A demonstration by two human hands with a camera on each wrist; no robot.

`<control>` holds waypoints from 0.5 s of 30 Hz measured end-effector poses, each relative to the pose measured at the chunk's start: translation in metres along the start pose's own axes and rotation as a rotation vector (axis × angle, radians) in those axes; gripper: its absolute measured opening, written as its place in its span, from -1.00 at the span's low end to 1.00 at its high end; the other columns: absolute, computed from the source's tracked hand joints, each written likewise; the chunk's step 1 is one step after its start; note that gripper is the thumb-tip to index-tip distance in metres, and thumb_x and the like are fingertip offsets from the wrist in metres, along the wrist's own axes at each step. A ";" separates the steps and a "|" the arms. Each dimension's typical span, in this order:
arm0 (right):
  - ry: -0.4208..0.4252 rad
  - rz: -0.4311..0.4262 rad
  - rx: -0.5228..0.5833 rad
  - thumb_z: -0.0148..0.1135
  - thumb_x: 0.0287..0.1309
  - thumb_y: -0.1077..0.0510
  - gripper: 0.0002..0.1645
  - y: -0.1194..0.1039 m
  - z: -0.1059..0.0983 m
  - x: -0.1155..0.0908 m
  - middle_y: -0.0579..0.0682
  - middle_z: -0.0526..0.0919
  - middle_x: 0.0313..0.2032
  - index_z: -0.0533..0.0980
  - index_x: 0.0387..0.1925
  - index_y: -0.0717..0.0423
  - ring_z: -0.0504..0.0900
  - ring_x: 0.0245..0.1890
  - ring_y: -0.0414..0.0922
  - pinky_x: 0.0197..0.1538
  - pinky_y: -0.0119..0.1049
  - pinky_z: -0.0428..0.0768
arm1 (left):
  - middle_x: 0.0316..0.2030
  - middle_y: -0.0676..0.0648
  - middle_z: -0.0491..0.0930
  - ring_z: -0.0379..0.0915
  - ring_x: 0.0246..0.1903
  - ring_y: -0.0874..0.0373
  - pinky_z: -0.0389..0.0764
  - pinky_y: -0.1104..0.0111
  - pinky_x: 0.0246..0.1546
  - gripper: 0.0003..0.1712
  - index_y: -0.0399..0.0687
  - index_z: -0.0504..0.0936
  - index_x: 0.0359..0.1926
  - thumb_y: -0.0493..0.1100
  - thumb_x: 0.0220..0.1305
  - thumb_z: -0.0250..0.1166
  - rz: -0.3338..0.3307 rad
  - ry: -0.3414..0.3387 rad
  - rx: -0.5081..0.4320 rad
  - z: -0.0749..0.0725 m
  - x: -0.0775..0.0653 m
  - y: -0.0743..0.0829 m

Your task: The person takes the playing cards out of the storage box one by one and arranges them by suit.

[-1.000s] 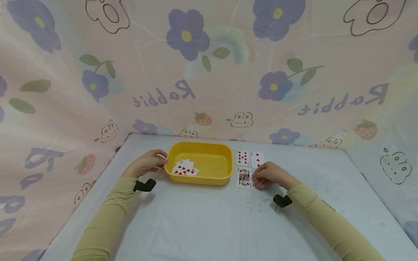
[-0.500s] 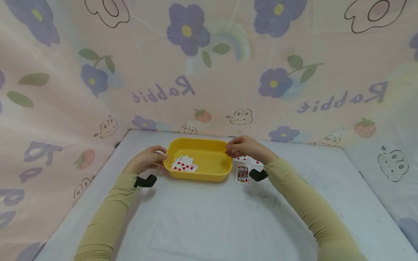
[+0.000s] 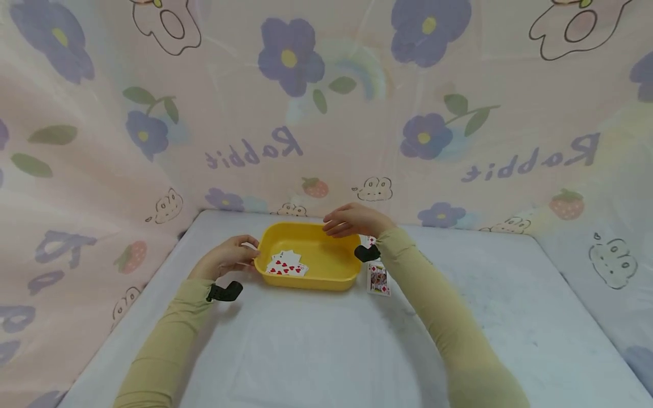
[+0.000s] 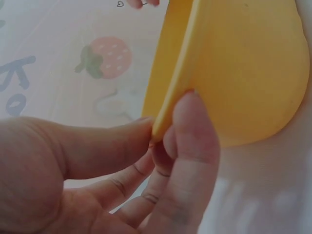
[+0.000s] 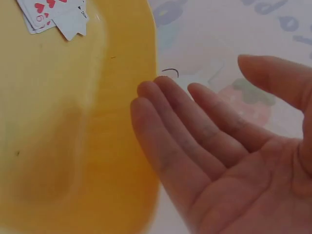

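Observation:
My left hand [image 3: 232, 258] pinches the left rim of a yellow plastic basin [image 3: 326, 260]. In the left wrist view the thumb lies on one side of the basin's rim [image 4: 183, 63] and the fingers on the other. My right hand [image 3: 354, 219] hangs over the basin's far right rim, palm bare and fingers loosely extended, as the right wrist view shows. Inside the basin, toward its left end, several playing cards [image 3: 285, 266] lie overlapping, hearts among them. A king of diamonds card [image 3: 378, 279] lies face up just right of the basin.
Behind the king, another red-suited card [image 3: 371, 241] shows partly past the right wrist's black camera mount [image 3: 367, 253]. The white-covered table [image 3: 306, 340] meets a printed fabric backdrop [image 3: 347, 141] close behind the basin.
My right hand has gone from the cards at the right, up and leftward past the basin's right rim to its far rim. My left hand has kept its grip on the basin.

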State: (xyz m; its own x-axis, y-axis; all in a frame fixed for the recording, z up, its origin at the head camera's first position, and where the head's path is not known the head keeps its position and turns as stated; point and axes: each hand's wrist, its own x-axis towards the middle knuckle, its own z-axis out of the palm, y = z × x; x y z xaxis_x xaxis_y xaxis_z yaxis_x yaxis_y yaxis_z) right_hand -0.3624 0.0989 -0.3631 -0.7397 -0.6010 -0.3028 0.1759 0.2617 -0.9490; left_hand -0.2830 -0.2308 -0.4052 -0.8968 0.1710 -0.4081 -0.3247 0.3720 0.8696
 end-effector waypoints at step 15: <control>-0.146 0.127 -0.031 0.04 0.39 0.10 -0.43 0.004 0.044 0.042 0.37 0.34 0.23 0.28 0.25 0.43 0.32 0.24 0.24 0.28 0.04 0.31 | -0.15 -0.30 0.52 0.53 -0.37 0.09 0.66 0.26 -0.22 -0.65 -0.29 0.31 0.12 -0.27 0.38 0.13 0.012 0.013 -0.005 0.000 -0.001 -0.001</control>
State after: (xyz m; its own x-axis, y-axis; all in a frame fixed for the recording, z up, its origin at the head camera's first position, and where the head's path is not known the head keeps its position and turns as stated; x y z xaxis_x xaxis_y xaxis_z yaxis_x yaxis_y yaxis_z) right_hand -0.3639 0.0417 -0.3836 -0.6101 -0.6646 -0.4314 0.2395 0.3643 -0.9000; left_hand -0.2812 -0.2310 -0.4056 -0.9043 0.1639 -0.3941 -0.3154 0.3657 0.8757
